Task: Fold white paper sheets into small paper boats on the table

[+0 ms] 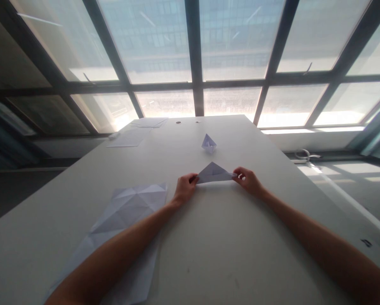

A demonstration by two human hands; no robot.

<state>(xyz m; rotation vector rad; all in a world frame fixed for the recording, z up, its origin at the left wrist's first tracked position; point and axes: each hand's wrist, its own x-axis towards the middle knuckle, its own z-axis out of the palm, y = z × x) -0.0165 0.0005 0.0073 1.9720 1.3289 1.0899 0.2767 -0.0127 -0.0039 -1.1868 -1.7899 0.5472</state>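
From the head camera, the left hand (185, 188) pinches the left corner of a folded paper triangle (214, 173), and the right hand (248, 181) pinches its right corner. The triangle sits at the middle of the pale worktop (228, 245), between the two hands. Beyond it rests a small folded paper boat (209, 143). A creased open sheet (126, 220) lies under the left forearm. Flat paper sheets (135, 133) lie at the far left edge.
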